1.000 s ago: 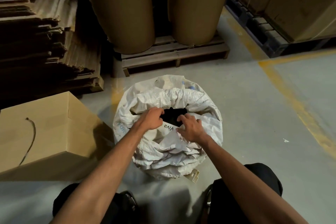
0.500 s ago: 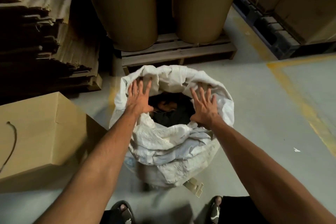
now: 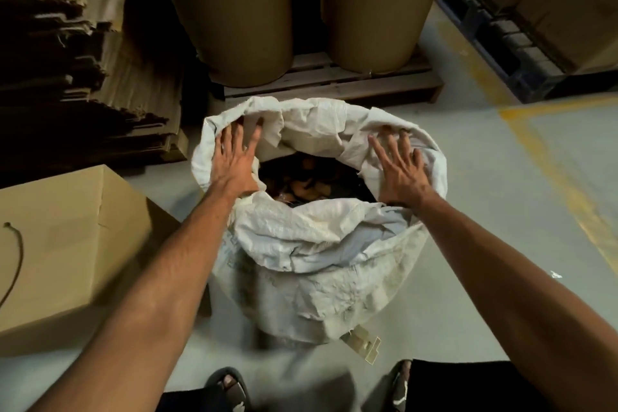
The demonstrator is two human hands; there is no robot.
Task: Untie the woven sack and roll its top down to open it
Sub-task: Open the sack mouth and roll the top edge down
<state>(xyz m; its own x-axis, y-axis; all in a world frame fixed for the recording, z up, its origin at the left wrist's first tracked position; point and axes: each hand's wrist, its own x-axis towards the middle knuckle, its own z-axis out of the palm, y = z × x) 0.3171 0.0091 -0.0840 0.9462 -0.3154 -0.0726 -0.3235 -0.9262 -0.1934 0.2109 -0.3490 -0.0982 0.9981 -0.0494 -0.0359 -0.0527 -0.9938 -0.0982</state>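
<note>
A warehouse: paper rolls [image 3: 234,10] on a pallet [image 3: 334,84], stacked cardboard [image 3: 67,60]

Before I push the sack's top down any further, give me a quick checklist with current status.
1. Sack untied, mouth open: ok.
2. Left hand flat on the left side of the rim: ok.
3. Right hand flat on the right side of the rim: ok.
4. Top rolled down evenly all round: not ok, near side bunched.
5. Sack upright on the floor: ok.
6. Contents safe from spilling: cannot tell, too dark.
</note>
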